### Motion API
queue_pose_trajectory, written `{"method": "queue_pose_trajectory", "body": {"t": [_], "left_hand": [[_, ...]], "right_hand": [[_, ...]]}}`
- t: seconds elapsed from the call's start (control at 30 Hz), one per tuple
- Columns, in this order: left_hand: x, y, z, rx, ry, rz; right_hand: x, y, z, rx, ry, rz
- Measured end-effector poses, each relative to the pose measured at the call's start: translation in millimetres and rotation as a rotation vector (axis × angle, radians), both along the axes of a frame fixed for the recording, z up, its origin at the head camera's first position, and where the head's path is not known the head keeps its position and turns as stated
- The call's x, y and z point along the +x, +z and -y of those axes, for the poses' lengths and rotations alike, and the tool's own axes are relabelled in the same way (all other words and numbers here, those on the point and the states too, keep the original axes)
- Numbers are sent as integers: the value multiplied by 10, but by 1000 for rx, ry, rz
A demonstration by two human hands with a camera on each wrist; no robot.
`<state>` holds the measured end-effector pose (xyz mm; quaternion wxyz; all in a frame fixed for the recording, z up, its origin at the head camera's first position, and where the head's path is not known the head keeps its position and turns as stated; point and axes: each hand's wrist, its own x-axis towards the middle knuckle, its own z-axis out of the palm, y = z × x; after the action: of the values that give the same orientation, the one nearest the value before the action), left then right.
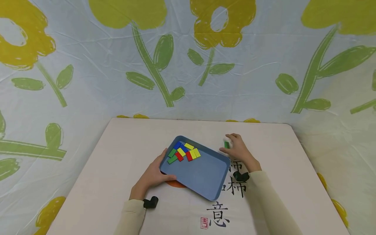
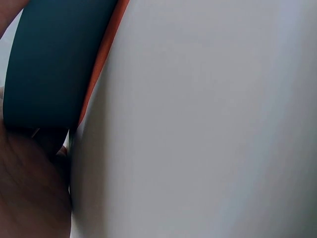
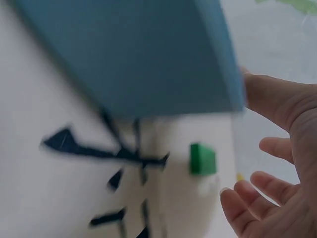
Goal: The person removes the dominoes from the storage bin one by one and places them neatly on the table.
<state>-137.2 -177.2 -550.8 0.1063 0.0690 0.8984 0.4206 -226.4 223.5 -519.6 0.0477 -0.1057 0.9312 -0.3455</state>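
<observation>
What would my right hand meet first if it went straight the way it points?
Probably the green block, which sits just ahead of your right hand, though exact depth is unclear.

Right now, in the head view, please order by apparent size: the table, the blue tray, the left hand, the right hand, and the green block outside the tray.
Largest to smallest:
1. Table
2. Blue tray
3. Left hand and right hand: too alike to rank
4. Green block

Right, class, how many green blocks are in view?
3: one green block and another lie in the blue tray, near the left hand; the third is on the table by the right hand.
</observation>
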Motion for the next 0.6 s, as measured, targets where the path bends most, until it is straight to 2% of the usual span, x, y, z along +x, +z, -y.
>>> {"method": "queue_pose_trajectory", "body": {"t": [0.23,0.47,0.6], "left_hand": [[1,-18,7,-1,0,4],[-11,-38,19,-10,-7,0],[-11,-32,19,-9,-7,0]], "right_hand": [[67,215,228,-47,35,-17],[129,324,508,-80,78,-20],[193,359,635,-64,123,-28]]}}
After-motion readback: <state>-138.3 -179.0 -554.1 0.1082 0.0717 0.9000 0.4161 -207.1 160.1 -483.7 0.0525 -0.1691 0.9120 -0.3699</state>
